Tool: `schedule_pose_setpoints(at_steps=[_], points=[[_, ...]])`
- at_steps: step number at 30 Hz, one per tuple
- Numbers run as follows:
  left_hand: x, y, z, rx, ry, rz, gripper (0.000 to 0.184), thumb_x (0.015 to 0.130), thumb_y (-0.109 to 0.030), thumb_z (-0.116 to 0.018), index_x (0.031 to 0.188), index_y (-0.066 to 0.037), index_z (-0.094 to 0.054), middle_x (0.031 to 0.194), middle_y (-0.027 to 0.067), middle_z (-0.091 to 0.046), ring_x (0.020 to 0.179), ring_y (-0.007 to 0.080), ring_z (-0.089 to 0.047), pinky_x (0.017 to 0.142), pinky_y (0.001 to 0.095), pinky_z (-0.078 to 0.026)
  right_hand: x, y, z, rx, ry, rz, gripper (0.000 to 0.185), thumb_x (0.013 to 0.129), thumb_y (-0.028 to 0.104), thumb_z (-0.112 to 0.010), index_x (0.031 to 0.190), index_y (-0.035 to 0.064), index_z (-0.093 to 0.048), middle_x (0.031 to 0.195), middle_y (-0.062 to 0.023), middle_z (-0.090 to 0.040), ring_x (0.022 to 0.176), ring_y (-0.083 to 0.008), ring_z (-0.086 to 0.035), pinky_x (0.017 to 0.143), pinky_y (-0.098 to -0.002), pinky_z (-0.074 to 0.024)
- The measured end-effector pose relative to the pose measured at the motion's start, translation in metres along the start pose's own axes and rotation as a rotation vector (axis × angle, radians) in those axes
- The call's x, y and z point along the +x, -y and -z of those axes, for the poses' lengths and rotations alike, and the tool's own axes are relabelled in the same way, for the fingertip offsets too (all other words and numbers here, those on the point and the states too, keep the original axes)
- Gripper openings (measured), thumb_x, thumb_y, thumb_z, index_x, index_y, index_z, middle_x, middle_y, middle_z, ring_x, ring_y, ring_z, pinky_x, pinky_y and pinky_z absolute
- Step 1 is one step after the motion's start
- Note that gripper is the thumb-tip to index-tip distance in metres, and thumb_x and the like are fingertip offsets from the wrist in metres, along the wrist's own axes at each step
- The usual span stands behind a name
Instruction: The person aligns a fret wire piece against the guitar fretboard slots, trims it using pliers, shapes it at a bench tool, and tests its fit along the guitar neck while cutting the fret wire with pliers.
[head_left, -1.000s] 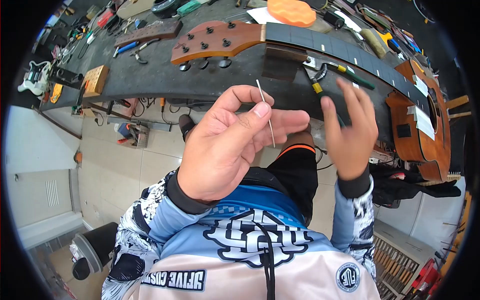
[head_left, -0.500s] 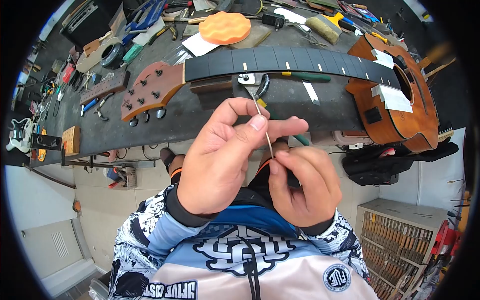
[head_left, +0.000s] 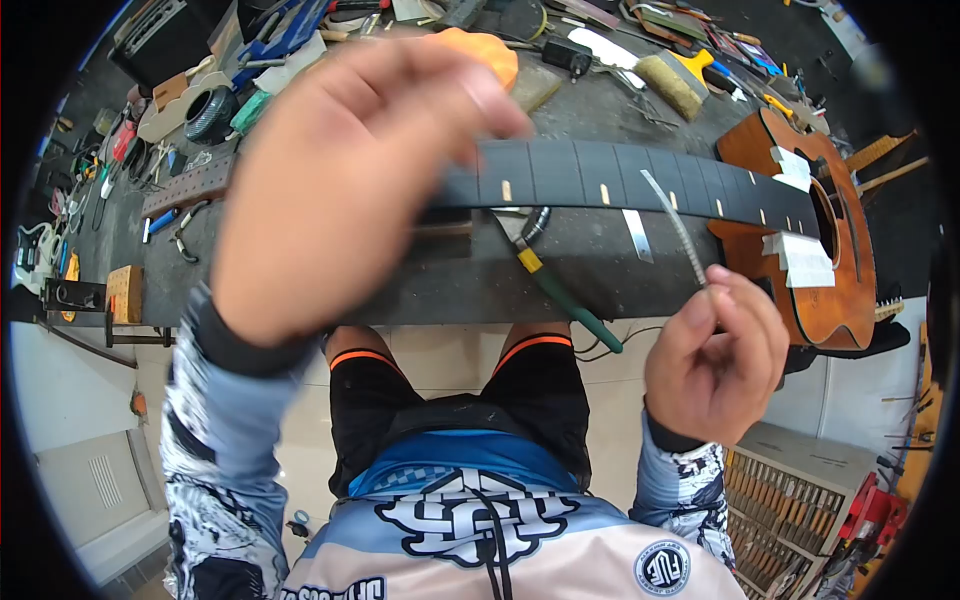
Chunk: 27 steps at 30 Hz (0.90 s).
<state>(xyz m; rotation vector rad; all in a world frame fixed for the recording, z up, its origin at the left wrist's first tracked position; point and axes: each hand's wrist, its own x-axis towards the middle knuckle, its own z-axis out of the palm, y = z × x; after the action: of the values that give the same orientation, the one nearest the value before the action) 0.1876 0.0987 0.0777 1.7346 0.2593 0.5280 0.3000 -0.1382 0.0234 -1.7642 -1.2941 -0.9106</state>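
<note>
Fret wire (head_left: 682, 238) pinched by one end in the right hand (head_left: 720, 360), above the bench (head_left: 350, 292) near its front edge, toward the guitar body (head_left: 852, 300).
Right grip: thumb and index closed on the wire's lower end, upper end free and overlapping the fretboard (head_left: 560, 175) in view; contact can't be told. Left hand (head_left: 330, 190): motion-blurred, fingers bent, in front of the headstock end; can't tell if it holds anything. Pliers (head_left: 572, 302) lie with the head by the neck, green handle overhanging the bench's front edge; flat metal strip (head_left: 638, 238) beside the fretboard. Risks, as judged: one-end pinch could let the wire twist or drop off the front edge; its free tip could scratch the fretboard on a swing; a sleeve knock could send the pliers to the floor.
</note>
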Motion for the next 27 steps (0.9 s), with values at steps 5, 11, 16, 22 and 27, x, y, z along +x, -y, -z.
schedule_pose_setpoints(at_steps=[5, 11, 16, 22, 27], points=[[0.077, 0.012, 0.082, 0.157, -0.079, -0.031, 0.03, 0.096, -0.029, -0.061, 0.114, -0.004, -0.064, 0.098, 0.0047, -0.07, 0.082, 0.0105, -0.063, 0.07, 0.0246, -0.048, 0.004, -0.021, -0.022, -0.143, -0.044, 0.023, 0.027, 0.081, -0.006, -0.07, 0.104, 0.0027, -0.06, 0.1, -0.0115, -0.063, 0.094, -0.029, -0.067, 0.084, -0.0397, -0.0541], [0.121, 0.008, 0.041, 0.416, 0.381, 0.102, 0.029, 0.095, -0.027, -0.063, 0.103, 0.0, -0.069, 0.088, 0.0046, -0.069, 0.079, 0.0125, -0.063, 0.07, 0.0251, -0.05, 0.003, -0.027, -0.036, -0.193, -0.031, 0.036, 0.026, 0.081, -0.004, -0.072, 0.103, 0.0041, -0.061, 0.099, -0.0102, -0.066, 0.098, -0.0264, -0.068, 0.091, -0.0422, -0.0518], [0.141, 0.031, -0.014, 0.327, 0.759, 0.144, 0.039, 0.096, -0.042, -0.059, 0.11, -0.006, -0.068, 0.101, 0.003, -0.07, 0.09, 0.0107, -0.065, 0.072, 0.0245, -0.048, 0.005, -0.023, -0.034, -0.256, 0.02, 0.047, 0.027, 0.081, -0.003, -0.072, 0.104, 0.0051, -0.061, 0.098, -0.0084, -0.068, 0.097, -0.0242, -0.069, 0.092, -0.0422, -0.0514], [0.139, 0.037, -0.025, 0.185, 0.822, 0.251, 0.039, 0.095, -0.042, -0.061, 0.097, -0.004, -0.07, 0.091, 0.0037, -0.069, 0.084, 0.011, -0.063, 0.068, 0.0245, -0.048, 0.009, -0.022, -0.037, -0.252, 0.073, 0.056, 0.028, 0.08, -0.002, -0.074, 0.103, 0.0068, -0.062, 0.097, -0.0058, -0.068, 0.093, -0.0211, -0.071, 0.091, -0.0406, -0.0513], [0.147, 0.018, -0.026, 0.21, 0.915, 0.34, 0.04, 0.096, -0.039, -0.059, 0.104, -0.001, -0.071, 0.093, 0.0057, -0.07, 0.083, 0.0127, -0.063, 0.072, 0.0269, -0.051, 0.009, -0.022, -0.038, -0.26, 0.1, 0.07, 0.03, 0.079, -0.003, -0.074, 0.105, 0.0068, -0.061, 0.097, -0.006, -0.066, 0.094, -0.0226, -0.071, 0.092, -0.0417, -0.0503]])
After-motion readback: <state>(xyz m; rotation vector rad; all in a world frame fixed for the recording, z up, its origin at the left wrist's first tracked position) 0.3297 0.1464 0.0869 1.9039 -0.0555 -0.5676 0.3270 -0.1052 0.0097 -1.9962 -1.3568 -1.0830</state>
